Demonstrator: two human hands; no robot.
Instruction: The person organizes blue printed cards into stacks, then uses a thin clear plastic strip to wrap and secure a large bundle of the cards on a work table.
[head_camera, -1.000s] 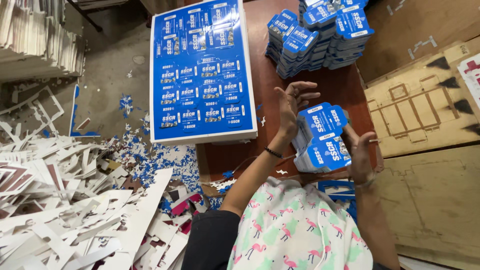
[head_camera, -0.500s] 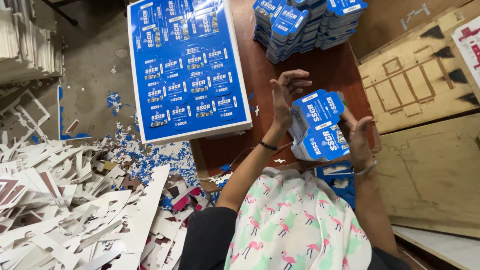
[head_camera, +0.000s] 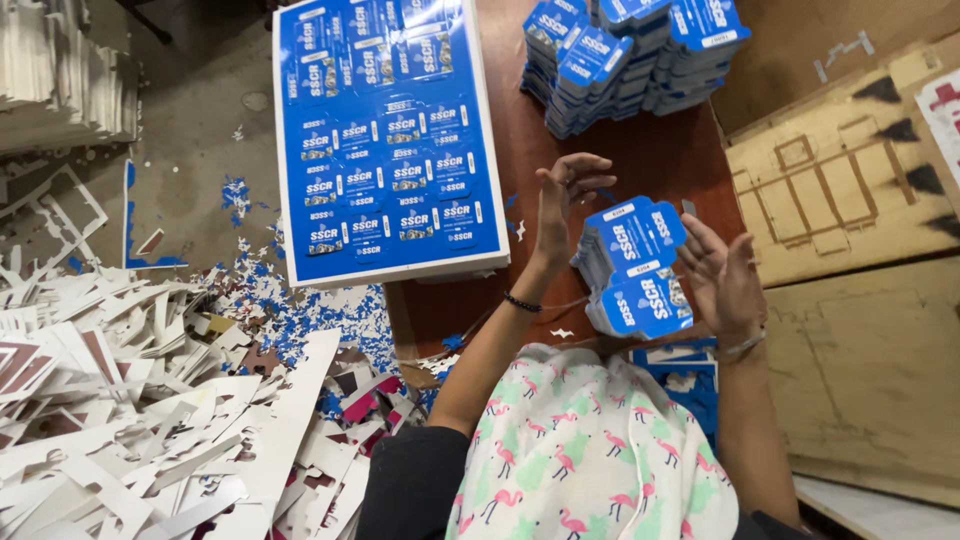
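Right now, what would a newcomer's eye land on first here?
The big blue printed sheet stack on the brown table's left edge. Next, the small stack of blue die-cut cards between the left hand and right hand. A heap of white offcuts covers the floor at lower left.

I am reaching both bare forearms up toward twelve o'clock. My left hand (head_camera: 562, 205) is standing upright at about eleven o'clock, palm turned toward two o'clock, fingers loosely curled and spread, closing on nothing; a dark band is circling its wrist. My right hand (head_camera: 722, 278) is sitting at about one o'clock, fingers stretched flat and splayed toward eleven, palm facing the left one; a thin bangle is hanging at that wrist. The two hands are staying apart, not touching each other.
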